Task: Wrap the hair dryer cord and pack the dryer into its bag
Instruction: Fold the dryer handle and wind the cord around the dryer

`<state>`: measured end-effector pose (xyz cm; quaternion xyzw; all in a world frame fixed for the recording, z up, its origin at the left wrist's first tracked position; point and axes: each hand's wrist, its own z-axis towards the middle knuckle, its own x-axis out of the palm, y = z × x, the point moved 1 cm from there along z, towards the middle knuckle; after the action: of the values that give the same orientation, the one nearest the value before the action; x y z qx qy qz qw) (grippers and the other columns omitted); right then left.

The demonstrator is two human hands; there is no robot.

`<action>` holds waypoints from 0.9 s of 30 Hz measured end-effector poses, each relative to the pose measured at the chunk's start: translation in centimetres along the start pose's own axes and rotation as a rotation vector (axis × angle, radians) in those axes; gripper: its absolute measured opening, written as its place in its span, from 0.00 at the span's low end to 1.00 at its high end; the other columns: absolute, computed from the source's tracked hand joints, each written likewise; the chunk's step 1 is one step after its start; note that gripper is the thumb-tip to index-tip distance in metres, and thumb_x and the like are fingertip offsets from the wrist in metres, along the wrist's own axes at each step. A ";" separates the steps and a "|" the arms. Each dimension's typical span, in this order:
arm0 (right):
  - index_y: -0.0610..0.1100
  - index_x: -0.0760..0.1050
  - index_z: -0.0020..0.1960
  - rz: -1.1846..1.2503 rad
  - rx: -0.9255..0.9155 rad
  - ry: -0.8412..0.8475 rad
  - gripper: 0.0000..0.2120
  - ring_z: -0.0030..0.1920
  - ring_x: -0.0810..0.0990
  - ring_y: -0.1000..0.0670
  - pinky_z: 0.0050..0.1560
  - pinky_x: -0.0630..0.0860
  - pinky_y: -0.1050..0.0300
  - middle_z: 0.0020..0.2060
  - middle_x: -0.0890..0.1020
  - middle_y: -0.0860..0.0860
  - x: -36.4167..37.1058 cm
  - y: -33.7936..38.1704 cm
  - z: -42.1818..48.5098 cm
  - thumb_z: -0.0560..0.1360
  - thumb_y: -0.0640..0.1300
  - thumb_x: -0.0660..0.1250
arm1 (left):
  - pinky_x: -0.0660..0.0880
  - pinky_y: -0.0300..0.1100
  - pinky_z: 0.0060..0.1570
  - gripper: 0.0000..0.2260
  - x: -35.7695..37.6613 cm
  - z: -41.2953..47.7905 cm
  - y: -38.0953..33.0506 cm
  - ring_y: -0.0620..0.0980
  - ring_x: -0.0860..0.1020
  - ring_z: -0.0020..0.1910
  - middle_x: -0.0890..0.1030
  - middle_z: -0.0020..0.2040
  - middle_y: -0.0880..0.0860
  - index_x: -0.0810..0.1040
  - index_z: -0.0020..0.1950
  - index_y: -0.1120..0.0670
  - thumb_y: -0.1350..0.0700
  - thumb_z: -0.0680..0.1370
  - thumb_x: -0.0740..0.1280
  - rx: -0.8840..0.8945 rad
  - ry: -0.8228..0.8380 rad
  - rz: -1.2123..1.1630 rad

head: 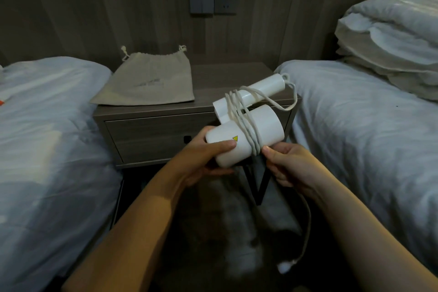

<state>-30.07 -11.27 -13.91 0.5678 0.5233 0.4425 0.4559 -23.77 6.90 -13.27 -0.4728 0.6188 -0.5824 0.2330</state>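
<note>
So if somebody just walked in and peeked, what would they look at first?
First the white dryer, held up in the middle by both hands, with its cord looped around it several times. The left hand grips the barrel while the right hand pinches the cord, whose loose end hangs down to the plug near the floor. Behind them, the bag lies flat on the nightstand between two beds.

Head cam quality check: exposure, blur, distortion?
Head view: dim overall; white hair dryer and pale bedding brightest, with no detail lost. Floor near the white plug is dark and soft. Wide-angle bends the forearms and frame edges. Print on the beige drawstring bag is unreadable.
</note>
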 end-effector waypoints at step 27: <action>0.47 0.80 0.43 -0.556 -0.247 0.215 0.16 0.27 0.72 0.55 0.31 0.70 0.65 0.27 0.75 0.52 -1.5 3.5 -2.0 0.76 0.30 0.60 | 0.74 0.41 0.44 0.20 -2.9 0.8 -0.4 0.48 0.74 0.50 0.75 0.51 0.48 0.73 0.57 0.48 0.53 0.68 0.75 0.245 -0.291 0.523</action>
<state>-31.45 -12.75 -10.15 0.2933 0.6461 0.4187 0.5668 -21.67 9.05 -13.82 -0.3446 0.6048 -0.4991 0.5161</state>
